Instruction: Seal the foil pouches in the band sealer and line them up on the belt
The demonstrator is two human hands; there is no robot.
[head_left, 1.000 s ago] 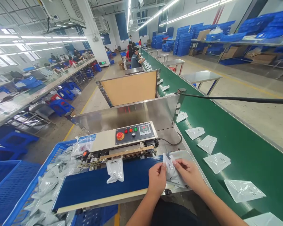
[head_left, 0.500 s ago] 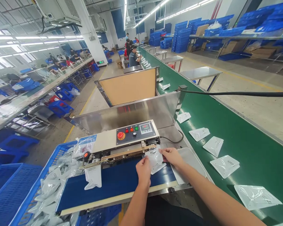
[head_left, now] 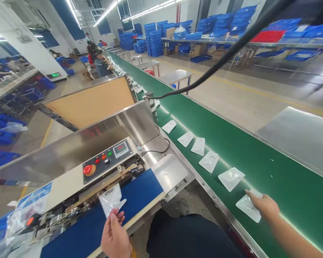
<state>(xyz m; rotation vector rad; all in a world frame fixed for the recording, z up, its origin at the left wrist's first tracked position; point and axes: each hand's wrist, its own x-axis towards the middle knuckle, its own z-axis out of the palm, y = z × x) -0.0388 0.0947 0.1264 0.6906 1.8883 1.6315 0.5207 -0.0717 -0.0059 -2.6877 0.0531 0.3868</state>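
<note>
My left hand pinches the lower end of a white plastic pouch between thumb and fingers. The pouch's top edge lies against the sealing slot of the band sealer, above its blue belt. Out to the right, my right hand grips another white pouch on the green conveyor belt. A finger lies across that pouch's face; the fingertips beneath are hidden.
More white pouches lie in a row along the conveyor. A metal plate joins the sealer's right end. A black cable hangs across the view. Metal partitions stand behind the sealer. A person sits farther along the conveyor.
My view has swung right. My right hand has left the pouch at the sealer and reached to one on the conveyor. My left hand still holds the pouch at the sealer, now farther left along it.
</note>
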